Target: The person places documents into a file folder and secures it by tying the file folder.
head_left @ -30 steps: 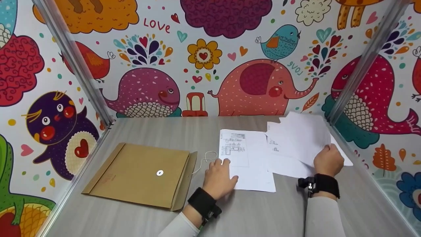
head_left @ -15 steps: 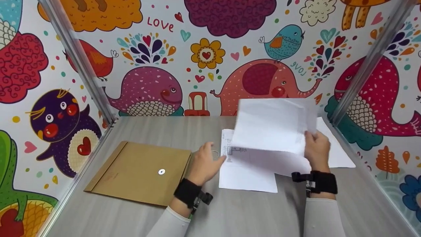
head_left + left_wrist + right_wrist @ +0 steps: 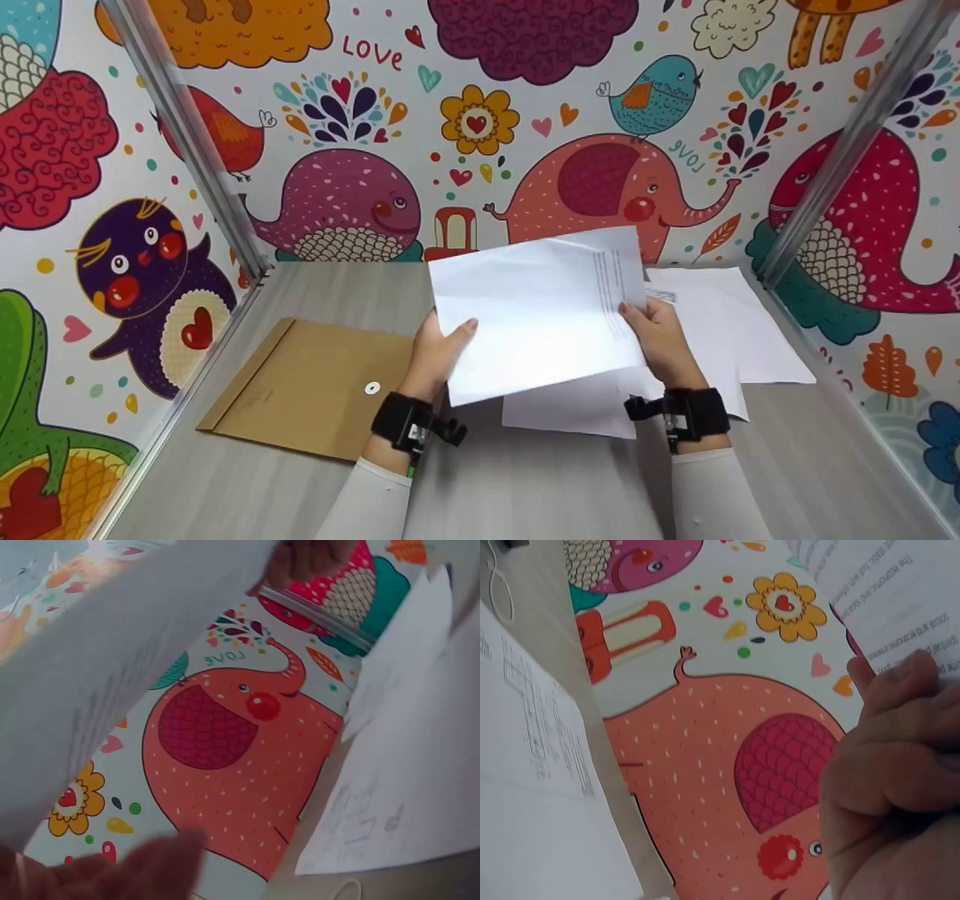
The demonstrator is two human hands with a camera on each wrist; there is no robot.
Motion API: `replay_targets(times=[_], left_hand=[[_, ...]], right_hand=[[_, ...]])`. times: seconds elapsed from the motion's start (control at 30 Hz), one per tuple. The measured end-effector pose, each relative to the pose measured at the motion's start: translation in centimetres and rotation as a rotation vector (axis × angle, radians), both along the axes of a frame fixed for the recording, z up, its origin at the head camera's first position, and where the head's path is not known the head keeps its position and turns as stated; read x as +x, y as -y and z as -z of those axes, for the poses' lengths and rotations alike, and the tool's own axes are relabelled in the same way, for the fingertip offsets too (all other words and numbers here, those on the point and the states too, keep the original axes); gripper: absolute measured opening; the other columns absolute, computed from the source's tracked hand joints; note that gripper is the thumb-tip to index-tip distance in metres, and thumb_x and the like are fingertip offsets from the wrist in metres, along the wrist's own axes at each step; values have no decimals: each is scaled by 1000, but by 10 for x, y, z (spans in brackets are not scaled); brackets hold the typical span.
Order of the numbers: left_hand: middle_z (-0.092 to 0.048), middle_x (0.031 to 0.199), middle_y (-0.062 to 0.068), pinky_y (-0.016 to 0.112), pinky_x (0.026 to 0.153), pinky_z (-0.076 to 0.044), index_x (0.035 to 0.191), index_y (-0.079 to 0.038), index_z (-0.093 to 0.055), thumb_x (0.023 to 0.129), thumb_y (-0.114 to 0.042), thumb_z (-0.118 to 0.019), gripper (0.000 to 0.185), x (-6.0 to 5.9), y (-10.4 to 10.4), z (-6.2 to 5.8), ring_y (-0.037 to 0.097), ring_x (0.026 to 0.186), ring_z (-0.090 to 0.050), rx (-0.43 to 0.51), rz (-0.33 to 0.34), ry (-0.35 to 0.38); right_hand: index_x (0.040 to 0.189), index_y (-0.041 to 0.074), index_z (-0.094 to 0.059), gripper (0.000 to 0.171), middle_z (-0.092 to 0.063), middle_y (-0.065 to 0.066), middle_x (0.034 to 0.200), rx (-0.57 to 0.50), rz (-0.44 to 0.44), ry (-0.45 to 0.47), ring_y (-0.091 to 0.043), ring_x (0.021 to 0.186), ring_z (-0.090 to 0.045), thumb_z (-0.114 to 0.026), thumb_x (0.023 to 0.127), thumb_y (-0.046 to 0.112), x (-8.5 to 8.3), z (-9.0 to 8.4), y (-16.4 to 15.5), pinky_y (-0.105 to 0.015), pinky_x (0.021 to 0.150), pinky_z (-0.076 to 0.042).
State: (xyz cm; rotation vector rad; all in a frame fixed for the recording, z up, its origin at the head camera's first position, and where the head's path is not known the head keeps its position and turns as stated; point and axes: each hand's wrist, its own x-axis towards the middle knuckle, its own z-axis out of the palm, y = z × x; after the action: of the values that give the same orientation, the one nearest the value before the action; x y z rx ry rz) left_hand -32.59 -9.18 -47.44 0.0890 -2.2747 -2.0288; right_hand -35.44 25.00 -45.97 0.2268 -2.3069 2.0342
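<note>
My right hand (image 3: 667, 341) grips the right edge of printed paper sheets (image 3: 525, 315), thumb in front, raised and tilted above the table. The right wrist view shows its curled fingers (image 3: 900, 742) at the printed sheets (image 3: 915, 600). My left hand (image 3: 435, 352) is at their left edge, straight thumb in front and fingers partly hidden behind. Blurred in the left wrist view, the left hand (image 3: 105, 870) has its thumb apart from the paper. Beneath the raised sheets lies another paper (image 3: 570, 412) with printed drawings, partly covered.
A brown paper envelope (image 3: 315, 382) with a white button lies on the table at the left. More white sheets (image 3: 772, 322) lie at the right. A white string (image 3: 501, 589) is on the table. Patterned walls (image 3: 465, 60) with metal posts (image 3: 832, 150) enclose the table.
My right hand has lifted sheets from the right-hand papers and carried them left to the middle. My left hand has left the drawing paper, moved left and come to the sheets' left edge.
</note>
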Motion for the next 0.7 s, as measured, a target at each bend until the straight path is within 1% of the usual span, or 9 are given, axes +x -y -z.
replay_targets(times=[0.07, 0.13, 0.2, 0.3, 0.37, 0.43, 0.5, 0.6, 0.7], left_hand=[[-64, 141, 18, 53, 112, -50, 151, -6, -51, 100, -17, -70, 55, 0, 2, -1, 35, 129, -63, 33, 13, -24], [-66, 136, 19, 50, 108, -54, 148, -4, -53, 100, -12, -68, 51, 1, 4, -1, 34, 123, -66, 44, 23, -24], [-67, 134, 18, 48, 106, -55, 146, -3, -55, 101, -13, -68, 48, 2, 7, -2, 32, 120, -68, 11, 15, -15], [-68, 133, 20, 50, 107, -55, 144, 0, -56, 104, -17, -66, 45, 3, 9, -3, 33, 120, -68, -34, -4, -19], [-68, 135, 20, 51, 110, -53, 143, 1, -57, 105, -18, -65, 44, 3, 13, -3, 33, 123, -67, -62, -13, -25], [-67, 136, 21, 52, 112, -51, 143, 3, -56, 105, -16, -64, 43, 4, 17, -3, 34, 125, -66, -65, 2, -27], [-67, 136, 22, 53, 112, -50, 143, 3, -56, 105, -15, -64, 43, 3, 20, -3, 35, 125, -66, -71, 26, -20], [-67, 137, 21, 53, 112, -50, 145, 3, -56, 105, -14, -64, 44, 0, 21, -2, 35, 125, -65, -95, 57, -9], [-67, 138, 20, 52, 112, -51, 146, 1, -57, 105, -16, -64, 45, -3, 20, -1, 34, 126, -65, -137, 56, 2]], right_hand=[[141, -15, -54, 44, -77, -2, 100, 1, -18, -1, -14, 85, -79, -47, 113, 17, 0, 0, 2, -30, 72, -65], [142, -13, -55, 43, -77, -2, 99, 5, -27, 9, -16, 83, -79, -47, 114, 18, 0, 1, 4, -32, 70, -65], [142, -13, -54, 44, -77, -2, 98, 22, -44, 33, -16, 81, -79, -48, 114, 20, 0, 0, 5, -33, 69, -65], [140, -12, -57, 45, -75, 1, 93, 106, -55, 65, -13, 77, -75, -51, 113, 24, -1, -2, 2, -29, 68, -63], [133, -11, -61, 44, -70, 4, 88, 169, -51, 91, -9, 73, -69, -54, 112, 26, -2, -2, 0, -25, 64, -58], [128, -10, -62, 42, -65, 5, 82, 218, -50, 129, -7, 69, -63, -54, 111, 29, -3, 0, -1, -23, 60, -53], [131, -8, -60, 42, -64, 5, 83, 238, -56, 179, -7, 70, -63, -52, 112, 29, -4, 4, 1, -23, 60, -53], [145, -7, -53, 47, -69, -2, 94, 247, -66, 235, -9, 75, -68, -49, 113, 27, -7, 11, 7, -25, 65, -57], [155, -4, -45, 51, -72, -15, 118, 236, -35, 210, -8, 84, -70, -49, 112, 23, -10, 17, 14, -23, 73, -57]])
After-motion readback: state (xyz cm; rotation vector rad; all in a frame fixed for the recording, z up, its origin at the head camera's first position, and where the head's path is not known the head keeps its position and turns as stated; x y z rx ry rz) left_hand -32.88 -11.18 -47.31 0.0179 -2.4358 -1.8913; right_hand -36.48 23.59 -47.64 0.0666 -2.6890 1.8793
